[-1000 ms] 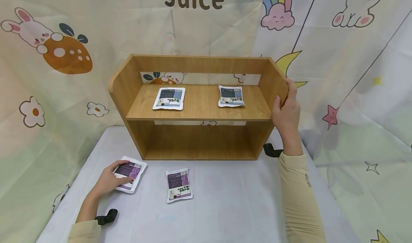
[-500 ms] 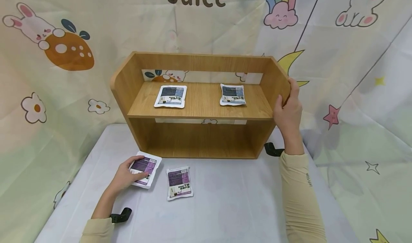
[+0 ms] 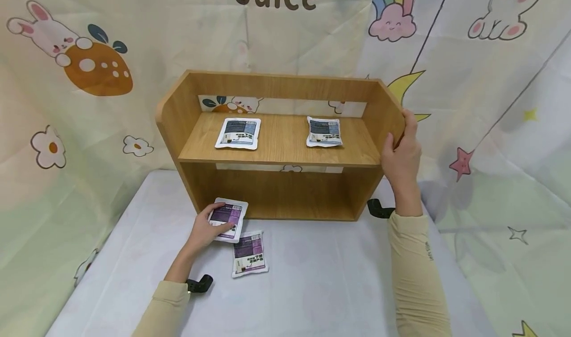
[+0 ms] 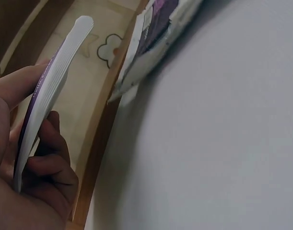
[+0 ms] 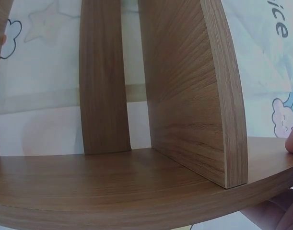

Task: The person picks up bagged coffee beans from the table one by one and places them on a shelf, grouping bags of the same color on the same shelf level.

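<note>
Pinching one pouch (image 3: 226, 218) at lower shelf (image 3: 276, 210), left hand (image 3: 205, 230); right hand (image 3: 401, 158) gripping shelf side; two shelved, one left on table (image 3: 334, 277)

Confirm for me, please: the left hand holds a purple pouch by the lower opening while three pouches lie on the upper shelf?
Not quite: the head view shows only two pouches on the upper shelf. The left hand does hold a purple pouch by the lower opening.

"Juice" in brown letters on the backdrop cloth (image 3: 134, 39), top centre above the wooden shelf (image 3: 276, 143) — pouch labels too small to read — nothing else legible.
</note>
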The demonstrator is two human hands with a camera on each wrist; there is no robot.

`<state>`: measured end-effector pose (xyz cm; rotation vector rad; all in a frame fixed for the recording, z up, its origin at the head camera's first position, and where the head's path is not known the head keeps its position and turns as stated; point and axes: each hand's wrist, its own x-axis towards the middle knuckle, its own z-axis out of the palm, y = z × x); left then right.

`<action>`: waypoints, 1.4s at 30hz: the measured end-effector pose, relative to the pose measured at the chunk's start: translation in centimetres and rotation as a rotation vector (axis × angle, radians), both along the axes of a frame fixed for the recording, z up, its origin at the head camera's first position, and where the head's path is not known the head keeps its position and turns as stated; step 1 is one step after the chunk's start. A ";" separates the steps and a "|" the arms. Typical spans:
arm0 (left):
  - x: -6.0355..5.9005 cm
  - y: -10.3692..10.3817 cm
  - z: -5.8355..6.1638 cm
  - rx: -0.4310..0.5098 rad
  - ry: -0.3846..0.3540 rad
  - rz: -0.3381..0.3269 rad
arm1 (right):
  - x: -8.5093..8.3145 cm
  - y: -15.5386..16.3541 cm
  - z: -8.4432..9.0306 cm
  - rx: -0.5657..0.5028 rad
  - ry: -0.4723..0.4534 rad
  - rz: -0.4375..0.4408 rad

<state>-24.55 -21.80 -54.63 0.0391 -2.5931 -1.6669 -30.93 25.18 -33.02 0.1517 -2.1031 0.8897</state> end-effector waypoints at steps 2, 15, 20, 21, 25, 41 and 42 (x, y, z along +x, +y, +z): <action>-0.5 0.3 0.0 0.009 0.006 0.018 | 0.0 -0.1 -0.1 0.004 0.000 0.002; -4.6 1.4 0.0 0.038 0.006 0.056 | 0.0 -0.1 0.0 0.002 0.013 0.004; -6.1 2.1 0.4 0.013 0.015 0.024 | -0.1 0.0 0.1 0.002 0.028 -0.002; -6.4 2.2 0.5 0.014 0.016 0.014 | -0.1 0.1 0.1 0.005 0.034 -0.004; -7.6 2.7 1.0 0.043 0.012 -0.013 | -0.2 0.1 0.2 0.006 0.026 -0.010; -11.3 3.3 0.8 0.094 -0.024 -0.024 | 0.3 0.1 0.0 0.006 0.002 -0.006; -11.4 3.3 0.9 0.090 -0.027 -0.024 | 0.2 0.1 0.0 0.005 0.002 -0.005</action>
